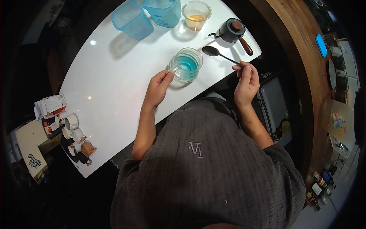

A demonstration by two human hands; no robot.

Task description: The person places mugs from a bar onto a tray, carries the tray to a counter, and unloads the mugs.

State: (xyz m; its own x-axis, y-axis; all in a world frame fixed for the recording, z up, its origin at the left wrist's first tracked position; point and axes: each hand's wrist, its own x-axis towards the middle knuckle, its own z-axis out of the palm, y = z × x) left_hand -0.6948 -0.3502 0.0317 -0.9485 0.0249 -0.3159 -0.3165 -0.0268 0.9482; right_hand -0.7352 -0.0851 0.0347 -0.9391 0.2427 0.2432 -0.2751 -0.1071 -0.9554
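A ribbed clear glass jug (185, 65) with blue liquid in it stands upright on the white table. My left hand (159, 88) is closed on its handle, thumb on top. In the fingers of my right hand (247, 82), near the table's front edge, is a black spoon (211, 51). The spoon's bowl points left, to the right of the jug and apart from it. Beyond the spoon sits a small black pot (231, 31) with a thin spout, a wooden side handle and a wooden knob. A clear cup (196, 17) of yellowish contents stands farther back.
Two translucent blue containers (134, 21) stand at the table's far side. Several mugs (72, 122) and some boxes (51, 105) crowd the left end of the white table (110, 87). A curved wooden counter (301, 57) runs along the right.
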